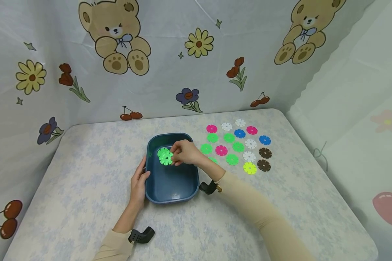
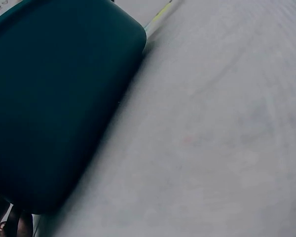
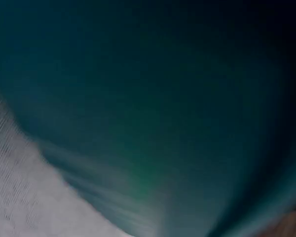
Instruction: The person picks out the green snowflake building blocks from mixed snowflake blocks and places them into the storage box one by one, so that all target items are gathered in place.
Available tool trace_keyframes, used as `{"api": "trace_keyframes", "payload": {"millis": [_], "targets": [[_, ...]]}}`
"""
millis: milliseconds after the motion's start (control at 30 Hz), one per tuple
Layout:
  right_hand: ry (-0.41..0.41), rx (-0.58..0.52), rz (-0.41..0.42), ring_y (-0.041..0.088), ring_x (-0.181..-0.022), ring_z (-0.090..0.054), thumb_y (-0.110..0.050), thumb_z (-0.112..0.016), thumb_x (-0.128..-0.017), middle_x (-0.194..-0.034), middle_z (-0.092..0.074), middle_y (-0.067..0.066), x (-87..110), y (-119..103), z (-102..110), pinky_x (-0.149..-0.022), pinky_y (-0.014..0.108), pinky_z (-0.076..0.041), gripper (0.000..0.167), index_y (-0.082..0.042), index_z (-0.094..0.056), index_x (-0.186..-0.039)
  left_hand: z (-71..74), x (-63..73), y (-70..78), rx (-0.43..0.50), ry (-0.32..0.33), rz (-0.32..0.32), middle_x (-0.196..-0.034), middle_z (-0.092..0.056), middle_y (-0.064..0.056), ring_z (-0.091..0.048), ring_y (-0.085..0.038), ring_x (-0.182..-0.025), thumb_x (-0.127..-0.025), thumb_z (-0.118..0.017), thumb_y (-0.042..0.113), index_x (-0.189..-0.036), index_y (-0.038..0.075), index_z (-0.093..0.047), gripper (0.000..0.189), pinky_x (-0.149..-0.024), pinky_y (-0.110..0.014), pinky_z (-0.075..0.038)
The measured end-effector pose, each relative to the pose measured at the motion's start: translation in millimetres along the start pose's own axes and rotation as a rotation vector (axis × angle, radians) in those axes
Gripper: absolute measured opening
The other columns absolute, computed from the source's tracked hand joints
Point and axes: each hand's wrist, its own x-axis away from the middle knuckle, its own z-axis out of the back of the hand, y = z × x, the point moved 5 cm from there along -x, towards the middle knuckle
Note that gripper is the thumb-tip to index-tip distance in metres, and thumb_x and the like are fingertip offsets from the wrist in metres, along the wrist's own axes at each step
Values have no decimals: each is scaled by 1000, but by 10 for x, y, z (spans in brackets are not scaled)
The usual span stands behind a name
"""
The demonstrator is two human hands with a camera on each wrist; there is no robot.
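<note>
A dark blue plastic tray (image 1: 173, 185) sits on the table. My left hand (image 1: 138, 183) holds its left side, thumb at the rim and fingers along the outer wall. In the left wrist view, fingertips (image 2: 24, 224) show at the tray's lower edge. My right hand (image 1: 185, 153) reaches over the tray from the right and pinches a green notched plastic disc (image 1: 166, 158) by its right edge. Behind this disc another green disc shows partly, overlapped by it. The right wrist view is dark and blurred, mostly tray wall (image 3: 138, 98).
Right of the tray lie several flat notched discs: green (image 1: 232, 159), pink (image 1: 221, 150), white (image 1: 249, 156), blue (image 1: 265, 140), brown (image 1: 264, 165) and yellow (image 1: 249, 168). A patterned cloth (image 1: 163, 72) hangs behind the table. Black wrist devices (image 1: 142, 235) are worn on both wrists.
</note>
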Motion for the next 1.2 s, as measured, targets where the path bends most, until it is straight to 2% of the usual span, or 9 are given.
{"api": "trace_keyframes", "payload": {"millis": [200, 400, 567, 933, 1067, 1200], "targets": [[-7, 29, -65, 28, -77, -73, 6, -63, -88, -85, -65, 15, -120, 147, -125, -72, 39, -58, 23, 8, -62, -111, -2, 1, 1, 13, -6, -2, -161, -26, -4, -36, -20, -130, -103, -37, 7, -155, 11, -27, 53, -97, -11, -31], [4, 45, -96, 24, -70, -72, 5, -65, -87, -86, -69, 17, -193, 253, -201, -66, 34, -58, 22, 7, -65, -109, -4, 2, 5, 11, -7, -4, -161, -27, -3, -37, -20, -129, -103, -37, 7, -155, 11, -27, 53, -96, -12, -31], [7, 9, -125, 28, -73, -73, 6, -65, -87, -86, -72, 19, -225, 306, -249, -65, 34, -58, 23, 8, -65, -109, -7, 3, 9, 10, -11, -7, -161, -26, -4, -37, -21, -130, -103, -37, 7, -155, 11, -27, 54, -96, -12, -31], [28, 23, -140, 28, -71, -73, 6, -66, -86, -85, -72, 19, -241, 343, -271, -63, 33, -58, 23, 7, -66, -109, -10, 6, 4, 6, -13, -5, -161, -27, -4, -37, -22, -130, -103, -37, 7, -155, 11, -27, 54, -97, -12, -31], [42, 63, -137, 24, -67, -72, 5, -66, -86, -81, -72, 18, -253, 347, -271, -61, 32, -57, 23, 5, -67, -109, -9, 1, 3, 3, -8, -4, -161, -27, -3, -36, -22, -131, -103, -37, 7, -155, 14, -28, 54, -97, -12, -31], [57, 71, -143, 22, -65, -71, 5, -66, -86, -85, -73, 17, -264, 350, -275, -62, 32, -58, 22, 4, -67, -109, -6, 6, 4, 1, -3, -2, -161, -27, -3, -37, -22, -131, -103, -37, 7, -155, 17, -30, 54, -97, -11, -31]]}}
